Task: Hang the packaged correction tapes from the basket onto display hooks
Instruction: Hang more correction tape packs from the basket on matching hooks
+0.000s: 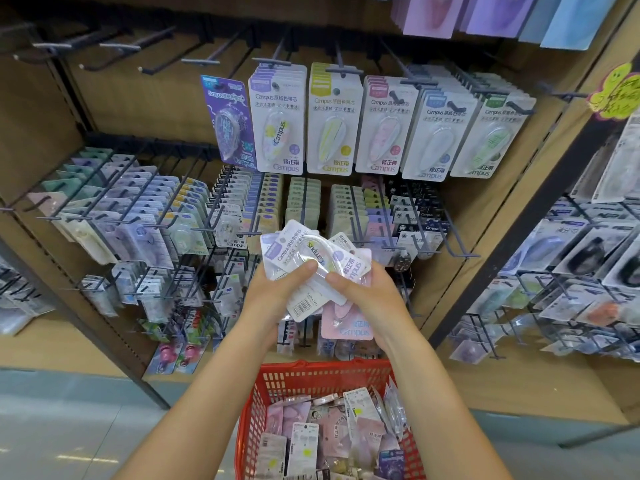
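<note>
Both hands meet just above the red basket [263,393], sharing one loose bundle of packs [311,261]. The left hand [273,299] grips the bundle from its left side, thumb curled over the front of the top pack and fingers hidden behind. The right hand [367,299] holds it from the right, thumb pressed onto the clear blister, and its lower fingers also carry a pink pack [346,323] that hangs beneath the rest. The top pack is white with a purple corner and lies tilted, its print turned sideways (a barcode shows on the back of another pack under it).

More packs [332,434] lie heaped in the basket, mostly pink, white and purple, some face down.

Well above the basket, a row of hooks [341,69] carries hung packs in purple, white, yellow, pink, blue and green. To the left of that row, the hooks [117,46] are bare. Between that row and the hands, lower racks [138,209] are crowded with small packs, and a side rack [571,271] stands to the right of the basket.
</note>
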`<action>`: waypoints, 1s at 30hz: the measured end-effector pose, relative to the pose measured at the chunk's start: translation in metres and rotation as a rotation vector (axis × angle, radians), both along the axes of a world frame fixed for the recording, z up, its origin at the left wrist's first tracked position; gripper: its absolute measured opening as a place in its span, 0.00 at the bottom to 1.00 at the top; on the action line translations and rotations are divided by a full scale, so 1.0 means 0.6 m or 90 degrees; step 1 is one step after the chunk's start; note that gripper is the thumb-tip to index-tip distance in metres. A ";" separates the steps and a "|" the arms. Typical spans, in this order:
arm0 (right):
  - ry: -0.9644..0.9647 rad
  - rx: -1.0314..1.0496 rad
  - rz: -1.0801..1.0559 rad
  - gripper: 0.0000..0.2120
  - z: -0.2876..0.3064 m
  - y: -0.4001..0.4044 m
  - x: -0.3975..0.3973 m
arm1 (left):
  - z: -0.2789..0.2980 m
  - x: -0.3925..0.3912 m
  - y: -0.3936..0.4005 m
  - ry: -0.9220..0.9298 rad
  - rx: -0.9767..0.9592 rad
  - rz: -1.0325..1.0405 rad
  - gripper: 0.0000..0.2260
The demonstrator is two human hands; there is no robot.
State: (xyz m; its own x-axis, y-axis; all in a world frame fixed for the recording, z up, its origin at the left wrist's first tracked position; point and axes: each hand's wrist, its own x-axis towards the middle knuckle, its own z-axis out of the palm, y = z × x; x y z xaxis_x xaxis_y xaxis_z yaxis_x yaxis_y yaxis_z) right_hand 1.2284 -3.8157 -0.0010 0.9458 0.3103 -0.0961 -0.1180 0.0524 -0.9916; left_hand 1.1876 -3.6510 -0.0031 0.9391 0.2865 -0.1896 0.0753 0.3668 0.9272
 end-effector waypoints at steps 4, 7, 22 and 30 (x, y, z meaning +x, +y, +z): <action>-0.020 -0.008 0.027 0.17 0.014 -0.002 0.000 | 0.010 0.006 -0.003 0.000 -0.006 -0.004 0.22; -0.021 -0.010 0.035 0.26 0.020 -0.002 0.004 | 0.019 0.012 -0.002 -0.008 -0.012 0.011 0.23; -0.084 0.097 -0.041 0.12 0.110 -0.045 0.041 | 0.104 0.022 0.030 -0.105 0.023 0.102 0.24; -0.151 0.006 0.008 0.15 0.165 -0.011 0.080 | 0.141 0.023 0.049 -0.114 0.147 0.077 0.17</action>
State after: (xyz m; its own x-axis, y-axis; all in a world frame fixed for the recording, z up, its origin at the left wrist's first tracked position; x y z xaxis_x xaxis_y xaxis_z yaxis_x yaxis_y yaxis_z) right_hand 1.2765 -3.8226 0.0977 0.9378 0.3213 0.1314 0.1178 0.0614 -0.9911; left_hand 1.2016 -3.6218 0.0817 0.9084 0.4139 0.0589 -0.1280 0.1414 0.9816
